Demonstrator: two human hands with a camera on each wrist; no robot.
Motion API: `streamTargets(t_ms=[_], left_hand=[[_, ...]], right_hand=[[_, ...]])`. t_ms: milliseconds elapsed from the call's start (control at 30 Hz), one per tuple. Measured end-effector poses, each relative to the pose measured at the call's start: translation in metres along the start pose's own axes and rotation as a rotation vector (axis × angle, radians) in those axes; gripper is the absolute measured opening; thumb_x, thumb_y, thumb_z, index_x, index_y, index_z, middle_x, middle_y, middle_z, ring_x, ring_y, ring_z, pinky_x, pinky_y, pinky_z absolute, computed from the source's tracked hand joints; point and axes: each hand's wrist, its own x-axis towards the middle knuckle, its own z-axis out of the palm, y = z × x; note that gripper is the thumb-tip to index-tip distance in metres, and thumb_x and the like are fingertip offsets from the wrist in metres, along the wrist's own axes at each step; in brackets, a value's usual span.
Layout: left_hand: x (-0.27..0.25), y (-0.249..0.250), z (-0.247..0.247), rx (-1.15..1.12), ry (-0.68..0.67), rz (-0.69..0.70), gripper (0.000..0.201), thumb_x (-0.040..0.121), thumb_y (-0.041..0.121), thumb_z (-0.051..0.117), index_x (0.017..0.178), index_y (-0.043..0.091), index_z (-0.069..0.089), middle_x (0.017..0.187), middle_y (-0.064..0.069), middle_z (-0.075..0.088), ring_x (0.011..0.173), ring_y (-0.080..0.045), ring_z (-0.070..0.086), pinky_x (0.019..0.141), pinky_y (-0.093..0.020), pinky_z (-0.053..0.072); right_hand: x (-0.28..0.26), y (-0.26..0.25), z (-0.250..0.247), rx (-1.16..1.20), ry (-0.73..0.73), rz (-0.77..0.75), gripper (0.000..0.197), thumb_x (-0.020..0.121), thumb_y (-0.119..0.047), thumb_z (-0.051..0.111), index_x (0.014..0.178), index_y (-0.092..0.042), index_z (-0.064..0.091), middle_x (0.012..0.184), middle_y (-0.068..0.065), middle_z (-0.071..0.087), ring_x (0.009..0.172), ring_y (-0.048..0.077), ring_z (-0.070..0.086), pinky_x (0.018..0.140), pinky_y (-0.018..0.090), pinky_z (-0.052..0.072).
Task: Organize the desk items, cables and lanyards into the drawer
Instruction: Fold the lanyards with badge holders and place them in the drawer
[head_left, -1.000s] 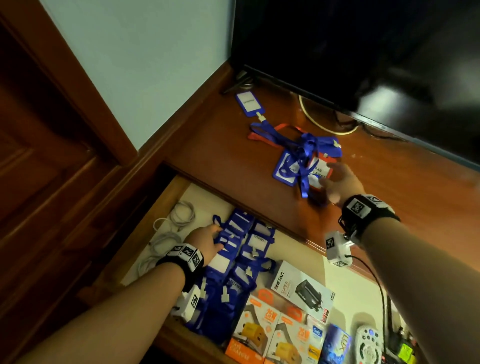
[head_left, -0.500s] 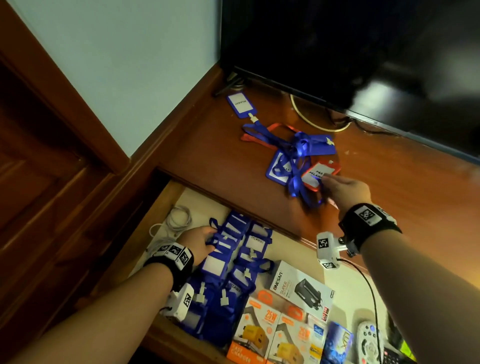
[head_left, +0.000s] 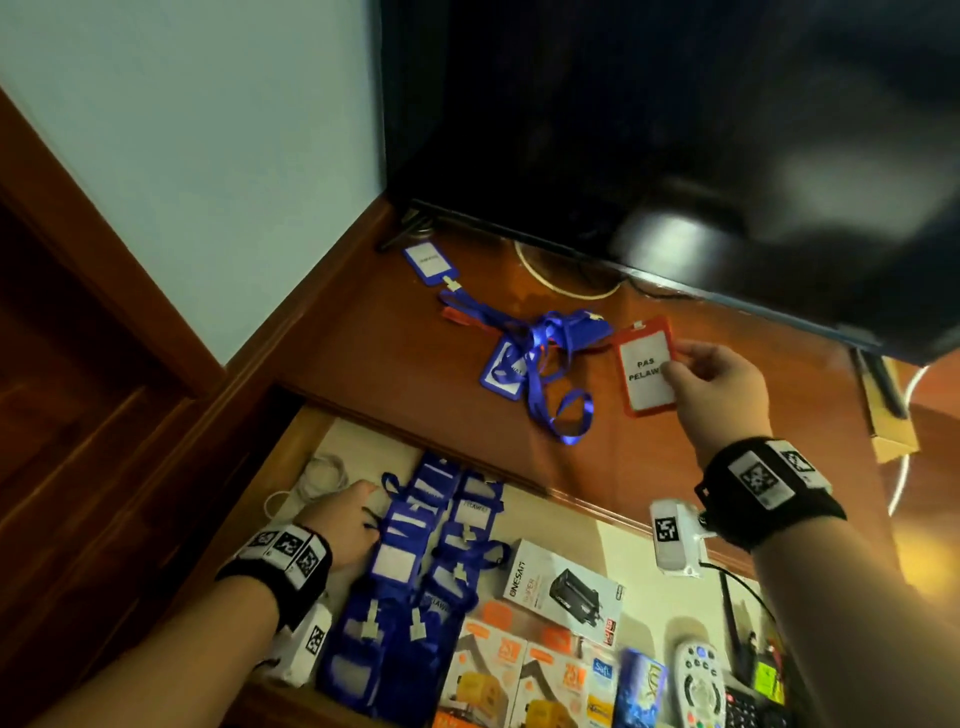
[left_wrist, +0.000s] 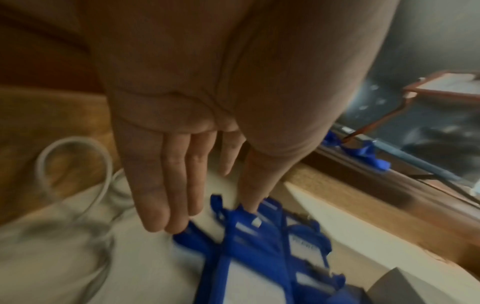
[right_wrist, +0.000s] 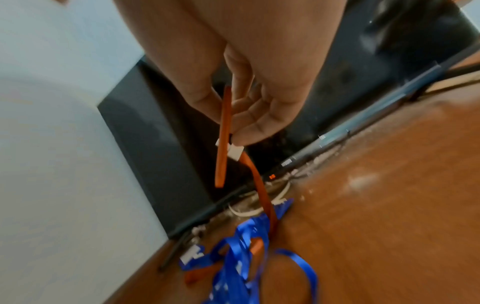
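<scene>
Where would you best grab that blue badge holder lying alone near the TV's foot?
Probably by the blue badge holder itself, pinching its long edges from above: it lies flat on the desk, rigid and apart from the tangle. Its strap runs into the knotted lanyards, so pulling there would likely drag everything.

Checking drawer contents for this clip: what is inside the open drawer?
In the drawer: blue badge holders, coiled white cable, charger boxes, a remote. The left hand covers part of the floor.
</scene>
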Motion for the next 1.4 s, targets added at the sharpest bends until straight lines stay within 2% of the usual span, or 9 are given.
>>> streamTargets(t_ms=[233,333,467,600,700,833,933,1200,1400], left_hand=[[-0.072,0.105,-0.081,-0.165,0.359,0.328,0.020,0.096,0.055,0.062,0.092,0.035,0.065,0.083,0.012,0.068,0.078,-0.004,0.065,0.077,-0.035,0.059],[-0.096,0.174,-0.127,-0.382,0.485,0.632,0.041,0.093,0.051,0.069,0.131,0.046,0.055,0.116,0.018,0.063,0.104,0.004,0.060,0.090,-0.027,0.054],[-0.097,0.248,-0.170,-0.443,0.352,0.844,0.082,0.088,0.056,0.067,0.155,0.057,0.020,0.163,0.015,0.036,0.148,-0.004,0.035,0.119,-0.034,0.033],[-0.116,0.287,-0.174,-0.559,0.154,0.927,0.024,0.108,0.030,0.053,0.126,0.019,0.066,0.114,0.004,0.075,0.104,-0.011,0.069,0.099,-0.037,0.051],[-0.132,0.287,-0.158,-0.567,0.086,0.959,0.023,0.111,0.029,0.046,0.105,0.020,0.067,0.074,-0.015,0.061,0.062,-0.022,0.057,0.079,-0.049,0.059],[-0.173,0.287,-0.162,-0.234,0.238,1.097,0.026,0.106,0.051,0.044,0.099,0.039,0.066,0.088,-0.004,0.070,0.076,-0.022,0.068,0.074,-0.047,0.058],[-0.206,0.297,-0.189,-0.092,0.432,1.265,0.030,0.101,0.055,0.056,0.086,0.031,0.065,0.076,0.003,0.065,0.072,-0.016,0.065,0.069,-0.036,0.053],[-0.168,0.303,-0.233,0.111,0.466,0.970,0.052,0.102,0.056,0.052,0.073,0.015,0.061,0.070,-0.003,0.062,0.063,-0.012,0.058,0.065,-0.028,0.047],[-0.133,0.277,-0.171,-0.578,0.078,0.821,0.052,0.111,0.031,0.041,0.061,0.020,0.046,0.050,0.003,0.047,0.046,-0.015,0.044,0.054,-0.031,0.035]], right_hand=[[-0.026,-0.074,-0.064,-0.037,-0.078,-0.234,0.018,0.100,-0.019,0.062,0.113,-0.032,0.065,0.100,-0.001,0.075,0.089,0.014,0.074,0.079,0.042,0.064],[-0.042,-0.109,-0.087,-0.016,-0.174,-0.295,0.019,0.102,-0.020,0.061,0.114,-0.035,0.065,0.097,-0.003,0.076,0.084,0.005,0.074,0.069,0.026,0.064],[-0.055,-0.146,-0.109,0.098,-0.202,-0.359,0.021,0.104,-0.016,0.058,0.116,-0.027,0.071,0.094,0.002,0.077,0.082,0.012,0.076,0.059,0.034,0.064],[-0.050,-0.166,-0.137,0.226,-0.087,-0.464,0.021,0.106,-0.019,0.056,0.118,-0.028,0.070,0.092,0.011,0.072,0.071,0.023,0.072,0.052,0.038,0.057],[-0.039,-0.164,-0.158,0.347,0.035,-0.434,0.018,0.105,-0.018,0.058,0.117,-0.024,0.070,0.102,0.011,0.072,0.084,0.022,0.075,0.054,0.044,0.062],[-0.027,-0.130,-0.163,0.034,0.254,-0.583,0.015,0.101,-0.018,0.062,0.110,-0.028,0.068,0.100,-0.017,0.071,0.090,-0.007,0.066,0.079,0.030,0.059],[-0.035,-0.093,-0.135,-0.162,0.081,-0.566,0.012,0.098,-0.026,0.067,0.108,-0.032,0.068,0.095,-0.017,0.073,0.087,-0.003,0.067,0.081,0.032,0.058],[-0.104,-0.105,-0.112,0.053,-0.513,-0.526,0.015,0.094,-0.025,0.072,0.109,-0.022,0.073,0.102,-0.006,0.076,0.093,0.009,0.073,0.080,0.032,0.062],[-0.096,-0.126,-0.117,0.579,-0.274,-0.391,0.020,0.096,-0.013,0.063,0.112,-0.001,0.069,0.100,0.013,0.078,0.088,0.019,0.072,0.076,0.029,0.057]])
